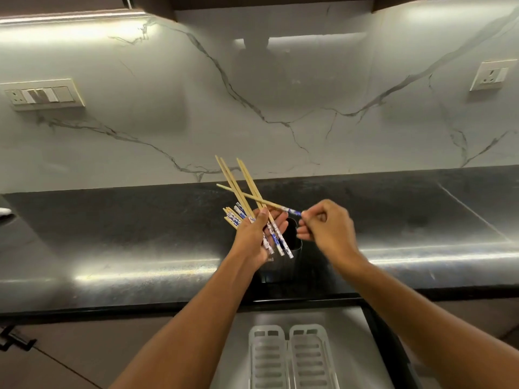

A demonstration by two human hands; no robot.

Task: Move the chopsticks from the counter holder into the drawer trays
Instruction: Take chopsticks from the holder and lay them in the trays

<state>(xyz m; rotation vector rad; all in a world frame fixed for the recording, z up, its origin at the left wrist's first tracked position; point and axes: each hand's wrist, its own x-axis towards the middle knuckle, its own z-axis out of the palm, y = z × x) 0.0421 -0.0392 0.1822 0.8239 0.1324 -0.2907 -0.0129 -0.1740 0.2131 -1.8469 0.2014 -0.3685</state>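
Note:
My left hand grips a bundle of wooden chopsticks with blue-and-white patterned ends, fanned out and pointing up and away. My right hand pinches the patterned end of a single chopstick that lies across the bundle. Both hands hover over a dark holder standing on the black counter; what is inside it is hidden. Below, an open drawer shows two pale slotted trays side by side.
A marble-patterned backsplash rises behind the counter, with a switch panel at the left and a socket at the right. Dark upper cabinets hang overhead. A white object sits at the far left counter edge. A cabinet handle is lower left.

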